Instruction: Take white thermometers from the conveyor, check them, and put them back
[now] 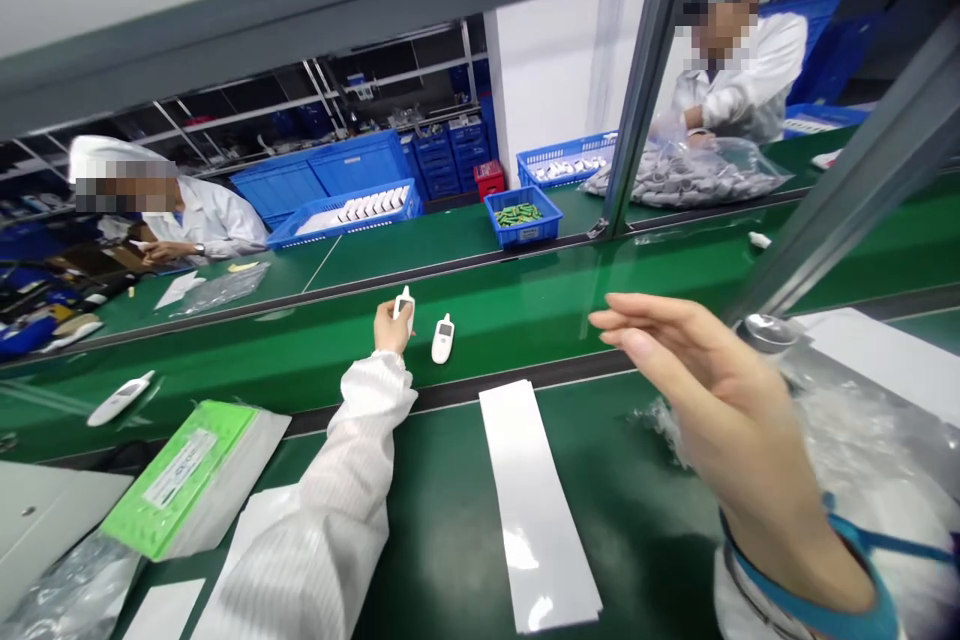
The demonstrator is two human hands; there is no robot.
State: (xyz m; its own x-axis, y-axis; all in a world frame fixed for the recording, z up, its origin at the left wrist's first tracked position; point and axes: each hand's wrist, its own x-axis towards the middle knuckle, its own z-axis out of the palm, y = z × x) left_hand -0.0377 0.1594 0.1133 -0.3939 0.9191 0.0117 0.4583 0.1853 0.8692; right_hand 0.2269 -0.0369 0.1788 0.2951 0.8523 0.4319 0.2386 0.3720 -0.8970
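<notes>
I am reaching my left hand [390, 328] far out over the green conveyor belt [540, 305], and its fingers are closing around a small white handheld device [405, 302], holding it upright with its lower end at or just above the belt; I cannot tell whether it is touching. A second white device [442, 339] is already lying flat on the belt just beside it, and a third one [120, 399] is lying on the same belt well apart, far to my left. So, as I judge it, two are set down and the one in my grip is not yet let go.

My right hand [705, 390] is hanging open in the air, fingers spread, gripping nothing, above the crumpled clear plastic bags [862, 440] on my right. On the counter [442, 530] in front of me a long white strip [536, 500] is lying untouched, and a green pack in a clear bag [180, 470] is sitting to my left.
</notes>
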